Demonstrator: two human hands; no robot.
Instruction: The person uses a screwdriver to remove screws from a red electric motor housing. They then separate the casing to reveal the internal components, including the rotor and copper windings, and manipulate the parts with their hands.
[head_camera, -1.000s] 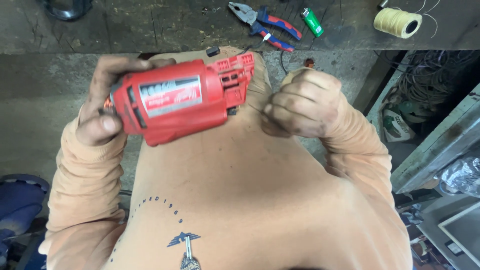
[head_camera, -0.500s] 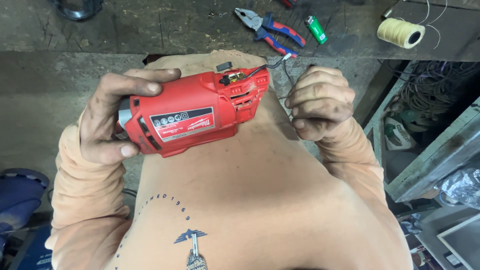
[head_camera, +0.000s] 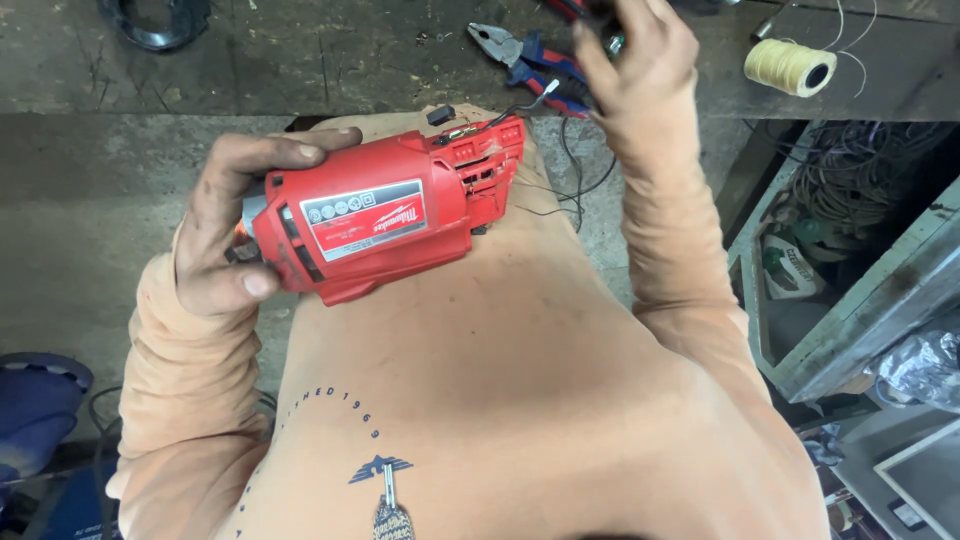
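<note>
Dark, stained concrete makes up the workbench (head_camera: 300, 70) ahead of you, and everything below is placed from the red power-tool body (head_camera: 385, 225) that you hold over your chest. Your left hand (head_camera: 235, 225) wraps its near end, fingers curled over the top and thumb pressed underneath, so the casing lies level across your peach sweatshirt (head_camera: 500, 400). On the side facing you sits a slanted rectangular label (head_camera: 365, 218), white with a row of small round symbols above a red band. At the far end of the tool the casing is open, and thin black wires (head_camera: 570, 180) trail out toward the bench. Beyond and to the right of that end, your right hand (head_camera: 630, 60) is raised at the bench edge, fingers closed on a small dark object at the frame's top; what it is I cannot tell. Just left of that hand lie pliers with red-and-blue handles (head_camera: 530, 60). Farther right of the tool rests a spool of pale yellow twine (head_camera: 788, 68). Below the spool, well to the tool's right, a grey-green metal bin (head_camera: 850, 310) holds tangled cables and a white-and-green package (head_camera: 790, 265).
</note>
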